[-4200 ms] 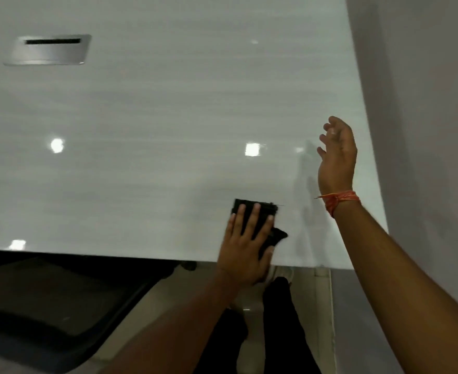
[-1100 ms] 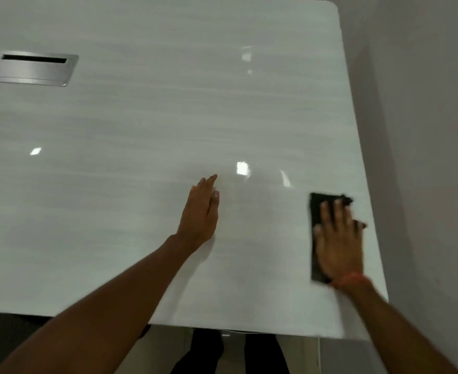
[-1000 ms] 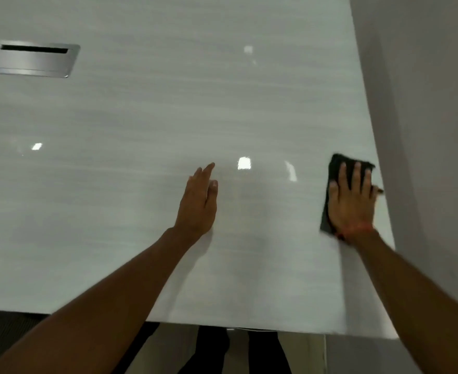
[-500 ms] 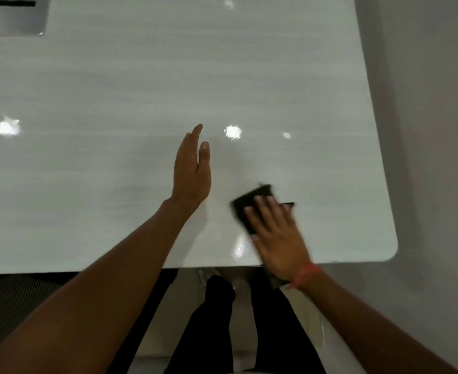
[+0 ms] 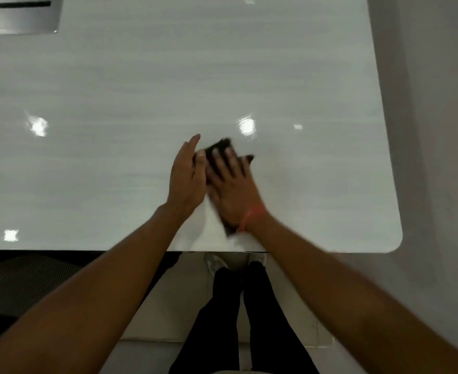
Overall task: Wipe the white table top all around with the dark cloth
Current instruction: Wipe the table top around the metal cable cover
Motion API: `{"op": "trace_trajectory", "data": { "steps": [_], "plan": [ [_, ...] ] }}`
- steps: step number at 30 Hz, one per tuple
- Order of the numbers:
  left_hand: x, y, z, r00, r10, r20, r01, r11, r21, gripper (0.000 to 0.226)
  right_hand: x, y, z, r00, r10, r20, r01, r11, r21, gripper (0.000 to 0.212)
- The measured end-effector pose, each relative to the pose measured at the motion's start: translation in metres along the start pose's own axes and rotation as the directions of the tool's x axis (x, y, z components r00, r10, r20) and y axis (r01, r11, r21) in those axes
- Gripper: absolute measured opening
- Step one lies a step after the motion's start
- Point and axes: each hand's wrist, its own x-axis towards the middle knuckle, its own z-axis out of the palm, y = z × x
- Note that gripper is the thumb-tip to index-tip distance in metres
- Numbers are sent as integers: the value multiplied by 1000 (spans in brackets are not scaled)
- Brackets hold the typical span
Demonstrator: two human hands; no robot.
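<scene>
The glossy white table top (image 5: 141, 90) fills the upper view. The dark cloth (image 5: 219, 149) lies flat on it near the front middle, mostly hidden under my right hand (image 5: 233, 184), which presses on it with straight spread fingers; a strip of cloth also shows below the wrist. An orange band circles that wrist. My left hand (image 5: 186, 179) stands edge-on with straight fingers right beside the right hand, its thumb against the cloth's left side. The right hand is motion-blurred.
A metal cable flap (image 5: 20, 14) is set into the table at the far left. A grey wall (image 5: 438, 130) runs along the table's right edge, past its rounded front corner. A dark chair (image 5: 20, 287) and my legs (image 5: 238, 319) are below the front edge.
My right hand has slid the cloth leftward and away from the front edge, up against my left hand. Earlier the cloth passed from left hand to right and swept the right side.
</scene>
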Motion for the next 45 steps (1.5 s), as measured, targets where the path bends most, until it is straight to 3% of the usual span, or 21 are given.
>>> {"op": "trace_trajectory", "data": {
  "steps": [2, 4, 7, 10, 12, 15, 18, 20, 22, 25, 27, 31, 34, 36, 39, 41, 43, 44, 45],
  "plan": [
    [0, -1, -8, 999, -23, -31, 23, 1000, 9, 46, -51, -21, 2, 982, -168, 83, 167, 986, 25, 56],
    [-4, -5, -17, 998, -36, -59, 37, 999, 16, 45, -95, 2, -1, 973, -200, 115, 199, 980, 26, 57],
    [-10, -12, -26, 996, -36, -77, 36, 999, 3, 45, -117, 65, -18, 993, -10, 118, 12, 1000, -17, 58],
    [-12, -22, -41, 995, -50, -86, 48, 999, -22, 45, -80, 116, -34, 955, 269, 124, -259, 962, -90, 62],
    [-10, -31, -54, 994, -57, -93, 54, 998, -29, 45, -29, 121, -37, 917, 384, 107, -378, 923, -76, 65],
    [-1, -50, -79, 993, -61, -102, 58, 998, -33, 46, 59, 76, -24, 907, 417, 64, -415, 909, -38, 67],
    [11, -65, -109, 994, -62, -92, 57, 997, -53, 44, 116, -22, 3, 955, 295, 37, -295, 955, -9, 66],
    [18, -72, -133, 993, -61, -101, 55, 997, -58, 44, 116, -104, 22, 995, 90, 43, -90, 996, -9, 63],
    [19, -82, -159, 994, -61, -96, 55, 996, -67, 46, 86, -169, 37, 987, -123, 104, 124, 992, -4, 59],
    [20, -101, -195, 998, -34, -60, 30, 997, -66, 47, 24, -187, 42, 967, -205, 149, 208, 978, -1, 56],
    [21, -114, -211, 998, -44, -55, 40, 997, -73, 48, -9, -162, 36, 979, -136, 152, 142, 989, -31, 56],
    [30, -138, -235, 996, -66, -68, 60, 995, -74, 49, -9, -94, 10, 969, 199, 149, -187, 978, -89, 60],
    [38, -155, -247, 997, -59, -59, 55, 997, -61, 50, 73, -66, 6, 911, 404, 82, -398, 914, -81, 66],
    [49, -164, -259, 997, -44, -59, 44, 999, -11, 48, 155, -72, 9, 888, 457, 48, -455, 889, -49, 68],
    [86, -178, -286, 996, 18, -85, -13, 998, 54, 46, 280, -128, 29, 928, 371, 27, -371, 929, -18, 65],
    [116, -179, -279, 992, 11, -129, -2, 997, 73, 47, 316, -194, 51, 982, 188, 6, -188, 982, -4, 69],
    [124, -169, -253, 950, -123, -288, 158, 982, 100, 49, 293, -265, 66, 995, -96, 19, 96, 995, 7, 66],
    [117, -165, -242, 899, -194, -391, 262, 957, 127, 50, 264, -291, 74, 970, -243, 32, 243, 970, 12, 61],
    [112, -164, -245, 889, -184, -418, 270, 950, 155, 51, 227, -307, 78, 935, -351, 48, 351, 936, 16, 58]
  ]
}}
